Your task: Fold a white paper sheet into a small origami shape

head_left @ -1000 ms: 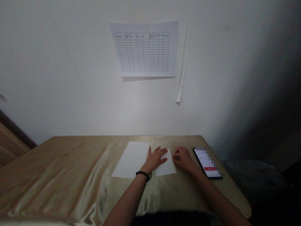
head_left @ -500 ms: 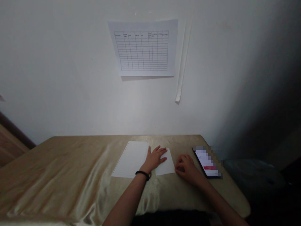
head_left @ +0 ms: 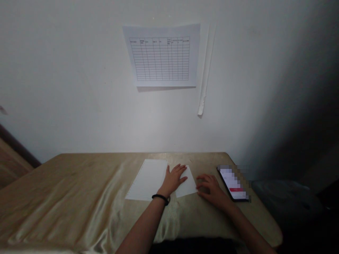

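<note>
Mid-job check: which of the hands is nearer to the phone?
Right. The right hand is just left of the phone, by the right edge of the smaller sheet; the left hand is farther left, across that sheet's left side.

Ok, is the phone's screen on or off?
On: the phone's screen glows pale, with a red bar near its lower end; part is pixelated.

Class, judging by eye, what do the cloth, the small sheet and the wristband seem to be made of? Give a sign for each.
Cloth: probably satin-like fabric, glossy; light streaks its folds.
Small sheet: seemingly paper, matte white; thin, with straight edges.
Wristband: perhaps elastic fabric or rubber, dull black; a rounded loop, its texture too small to tell.
</note>
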The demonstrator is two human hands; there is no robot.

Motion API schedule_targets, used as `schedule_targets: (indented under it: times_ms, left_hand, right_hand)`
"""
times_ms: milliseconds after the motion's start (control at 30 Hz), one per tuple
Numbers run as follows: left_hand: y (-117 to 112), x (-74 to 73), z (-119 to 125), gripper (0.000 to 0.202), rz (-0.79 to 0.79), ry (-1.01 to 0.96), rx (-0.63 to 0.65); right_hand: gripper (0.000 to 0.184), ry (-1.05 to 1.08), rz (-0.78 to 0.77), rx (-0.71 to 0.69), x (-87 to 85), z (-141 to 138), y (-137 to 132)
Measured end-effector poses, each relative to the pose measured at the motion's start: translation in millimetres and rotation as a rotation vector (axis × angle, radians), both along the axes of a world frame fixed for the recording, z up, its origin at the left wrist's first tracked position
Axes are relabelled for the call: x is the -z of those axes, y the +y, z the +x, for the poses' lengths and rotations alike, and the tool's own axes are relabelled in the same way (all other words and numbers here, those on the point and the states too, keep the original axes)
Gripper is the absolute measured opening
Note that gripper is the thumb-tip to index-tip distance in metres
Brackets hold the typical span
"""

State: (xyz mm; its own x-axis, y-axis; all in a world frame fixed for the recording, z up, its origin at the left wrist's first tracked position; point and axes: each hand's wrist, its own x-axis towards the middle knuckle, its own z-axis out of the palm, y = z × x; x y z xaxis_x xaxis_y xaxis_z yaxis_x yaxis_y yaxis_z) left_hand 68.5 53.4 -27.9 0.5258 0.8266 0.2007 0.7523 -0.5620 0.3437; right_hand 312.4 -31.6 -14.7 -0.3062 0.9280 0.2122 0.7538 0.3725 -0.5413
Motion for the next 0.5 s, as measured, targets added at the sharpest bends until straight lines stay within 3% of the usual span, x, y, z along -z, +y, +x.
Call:
schedule_targets:
  times_ms: [200,500]
  left_hand:
    - [-2.4,-4.4,2.3,0.050,0.030,-0.037,-0.065]
    - [-5.4,-9.7,1.6,0.025,0.063,-0.110,-0.171]
  right_hand:
    - [0.044,-0.011,-0.082,-0.072,-5.7,0.1,14.7]
    - [0.017,-0.004,0.009,-0.267,-17.7,-1.2,28.6]
